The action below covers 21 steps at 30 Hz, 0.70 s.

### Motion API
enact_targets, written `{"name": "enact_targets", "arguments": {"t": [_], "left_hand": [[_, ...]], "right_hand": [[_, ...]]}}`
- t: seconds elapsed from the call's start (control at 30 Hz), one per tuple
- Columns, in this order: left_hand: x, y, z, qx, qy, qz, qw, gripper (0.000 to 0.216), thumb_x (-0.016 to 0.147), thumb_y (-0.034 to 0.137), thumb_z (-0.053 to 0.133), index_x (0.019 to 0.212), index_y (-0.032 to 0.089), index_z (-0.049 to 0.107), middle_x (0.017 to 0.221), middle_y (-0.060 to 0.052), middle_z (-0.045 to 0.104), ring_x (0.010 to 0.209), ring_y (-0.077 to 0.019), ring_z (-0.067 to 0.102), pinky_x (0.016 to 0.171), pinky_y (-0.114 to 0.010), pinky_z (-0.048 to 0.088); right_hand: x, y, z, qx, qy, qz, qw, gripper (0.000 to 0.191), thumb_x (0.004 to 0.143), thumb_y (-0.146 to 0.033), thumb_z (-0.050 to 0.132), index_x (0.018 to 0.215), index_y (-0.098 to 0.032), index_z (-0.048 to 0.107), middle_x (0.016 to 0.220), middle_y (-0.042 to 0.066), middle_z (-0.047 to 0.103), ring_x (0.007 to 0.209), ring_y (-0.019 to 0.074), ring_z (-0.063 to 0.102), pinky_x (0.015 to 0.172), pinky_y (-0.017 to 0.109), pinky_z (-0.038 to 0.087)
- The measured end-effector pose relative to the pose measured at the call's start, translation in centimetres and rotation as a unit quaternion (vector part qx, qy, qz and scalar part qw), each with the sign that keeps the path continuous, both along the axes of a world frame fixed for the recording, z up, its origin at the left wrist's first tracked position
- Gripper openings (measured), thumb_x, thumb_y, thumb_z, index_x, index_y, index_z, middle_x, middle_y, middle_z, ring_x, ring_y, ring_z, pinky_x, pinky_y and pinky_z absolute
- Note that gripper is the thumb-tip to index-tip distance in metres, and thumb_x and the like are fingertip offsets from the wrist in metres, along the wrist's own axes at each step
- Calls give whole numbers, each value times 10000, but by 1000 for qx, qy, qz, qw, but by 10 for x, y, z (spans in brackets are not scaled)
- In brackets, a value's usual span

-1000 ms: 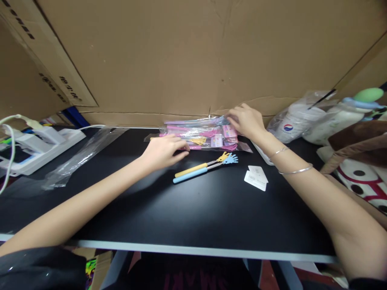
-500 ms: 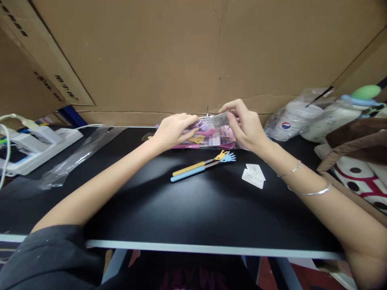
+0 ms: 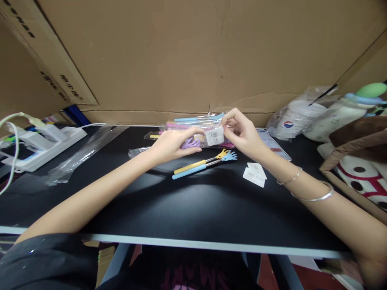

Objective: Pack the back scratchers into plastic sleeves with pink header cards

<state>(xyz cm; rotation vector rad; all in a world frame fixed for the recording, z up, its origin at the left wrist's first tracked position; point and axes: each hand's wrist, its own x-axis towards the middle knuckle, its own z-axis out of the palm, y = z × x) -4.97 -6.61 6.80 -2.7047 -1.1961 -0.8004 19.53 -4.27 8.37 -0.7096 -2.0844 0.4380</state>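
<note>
I'm at a packing bench in a stockroom: black table (image 3: 193, 209), cardboard boxes (image 3: 193, 56) at twelve o'clock, bagged goods (image 3: 298, 117) at two.

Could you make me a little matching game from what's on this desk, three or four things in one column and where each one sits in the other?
Things:
1. purple back scratcher in its clear bag
2. yellow and blue back scratchers
3. white cards
4. white power strip

Places:
A. far left on the black desk, with cables plugged in
B. held between left hand and right hand
C. flat on the desk below the right wrist
D. side by side on the desk just under both hands

Pairs: 1-B, 2-D, 3-C, 4-A
</note>
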Motion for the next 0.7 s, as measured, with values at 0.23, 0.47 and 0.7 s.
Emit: {"name": "enact_targets", "arguments": {"t": [0.23,0.47,0.7], "left_hand": [[-3,5,-5,-43,-62,-45,996,377,895,465,558,1163,209,625,997,-28,706,722,-132,618,652,-197,400],[-12,8,-5,-40,-27,8,999,429,873,544,571,1183,254,627,917,14,699,638,-113,569,601,-195,343],[-3,6,1,-15,22,48,999,447,884,559,562,1238,287,583,730,38,646,612,-138,586,567,-206,302]], "right_hand": [[-1,-8,0,-2,-38,-7,999,205,911,-383,546,851,-198,611,887,49,671,816,176,627,695,295,520],[47,-19,6,55,-100,-105,988,249,911,-451,549,833,-231,634,848,48,681,794,198,636,715,348,524],[80,-40,-1,160,-362,-134,909,352,919,-487,524,1141,-243,646,1008,89,708,967,287,629,667,391,498]]}}
